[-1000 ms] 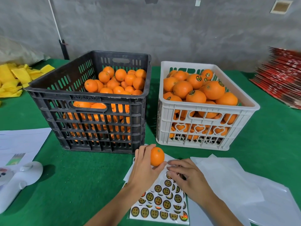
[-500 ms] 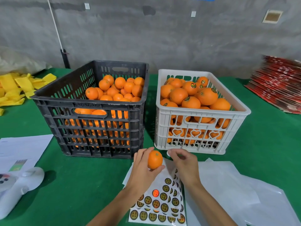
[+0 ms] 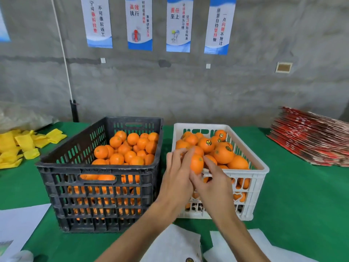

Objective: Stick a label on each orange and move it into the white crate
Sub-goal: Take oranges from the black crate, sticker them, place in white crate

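My left hand (image 3: 176,178) grips an orange (image 3: 196,164) and holds it up over the near left corner of the white crate (image 3: 258,173). My right hand (image 3: 213,183) touches the same orange from the right, its fingers on the fruit's side. Whether a label is under those fingers is hidden. The white crate holds many oranges, several with round dark labels (image 3: 208,142). To its left the black crate (image 3: 98,188) is filled with unlabelled oranges (image 3: 130,148). Only a corner of the label sheet (image 3: 189,259) shows at the bottom edge.
White backing sheets (image 3: 175,242) lie on the green table (image 3: 302,195) in front of the crates. Yellow foam nets (image 3: 20,146) sit far left, a stack of red flat cartons (image 3: 313,140) far right, papers (image 3: 17,225) near left. Posters hang on the grey wall.
Both hands have risen from the label sheet to the white crate's near rim, carrying the orange. My right hand now touches the fruit. The camera has tilted upward.
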`<state>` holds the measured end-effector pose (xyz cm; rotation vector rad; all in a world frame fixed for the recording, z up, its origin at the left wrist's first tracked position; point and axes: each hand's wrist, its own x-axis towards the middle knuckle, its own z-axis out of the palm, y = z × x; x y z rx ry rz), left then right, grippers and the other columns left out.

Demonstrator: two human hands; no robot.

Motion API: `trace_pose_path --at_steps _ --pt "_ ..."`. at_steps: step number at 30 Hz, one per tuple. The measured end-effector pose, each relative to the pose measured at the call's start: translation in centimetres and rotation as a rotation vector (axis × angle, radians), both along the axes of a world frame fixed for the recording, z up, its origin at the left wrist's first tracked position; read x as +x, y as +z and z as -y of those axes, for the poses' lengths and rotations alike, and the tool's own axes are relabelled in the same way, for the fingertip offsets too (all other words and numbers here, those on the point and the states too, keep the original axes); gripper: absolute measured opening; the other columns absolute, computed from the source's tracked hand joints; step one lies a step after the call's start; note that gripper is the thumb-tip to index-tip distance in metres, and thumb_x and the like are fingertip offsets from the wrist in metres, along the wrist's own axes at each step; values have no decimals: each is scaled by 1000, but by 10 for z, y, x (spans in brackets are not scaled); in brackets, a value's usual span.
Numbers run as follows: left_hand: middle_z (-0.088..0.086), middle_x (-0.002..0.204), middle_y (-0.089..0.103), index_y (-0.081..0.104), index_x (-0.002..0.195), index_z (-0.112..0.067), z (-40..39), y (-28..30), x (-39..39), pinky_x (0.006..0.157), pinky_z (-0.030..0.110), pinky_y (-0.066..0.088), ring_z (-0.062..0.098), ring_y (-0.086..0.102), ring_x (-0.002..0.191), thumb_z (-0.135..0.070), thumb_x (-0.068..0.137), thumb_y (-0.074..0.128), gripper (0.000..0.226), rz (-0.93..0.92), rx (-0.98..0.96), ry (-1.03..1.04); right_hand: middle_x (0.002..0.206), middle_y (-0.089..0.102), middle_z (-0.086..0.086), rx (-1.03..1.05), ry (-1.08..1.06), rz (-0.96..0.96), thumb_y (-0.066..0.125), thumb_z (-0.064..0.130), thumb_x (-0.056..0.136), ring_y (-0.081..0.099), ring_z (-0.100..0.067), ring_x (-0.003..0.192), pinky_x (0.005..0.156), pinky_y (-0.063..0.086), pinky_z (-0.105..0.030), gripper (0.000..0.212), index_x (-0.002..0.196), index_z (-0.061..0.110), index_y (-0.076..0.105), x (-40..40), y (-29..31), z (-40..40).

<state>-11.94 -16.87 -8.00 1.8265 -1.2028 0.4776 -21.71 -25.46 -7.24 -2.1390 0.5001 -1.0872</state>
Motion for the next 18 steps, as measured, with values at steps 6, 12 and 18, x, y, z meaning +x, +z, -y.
trace_pose_path --at_steps 6,12,18 --pt "-2 157 39 37 160 -19 61 100 39 117 30 40 14 41 144 -1 96 64 72 0 2 -157 145 58 -15 -297 -348 48 62 49 99 52 -31 135 112 40 -42 68 152 9 46 37 85 72" --pt "12 144 57 56 145 -14 15 101 131 113 38 42 31 52 137 -26 101 65 46 -127 347 191 160 43 -4 -464 -186 -188 60 47 100 32 -22 152 125 20 -38 56 149 20 53 62 78 82" --pt "6 160 47 55 151 -19 -66 66 187 119 48 39 33 46 145 -58 81 64 80 -439 1420 361 157 47 2 -405 122 -187 59 48 100 33 -16 150 125 21 -33 55 149 25 53 104 52 23"
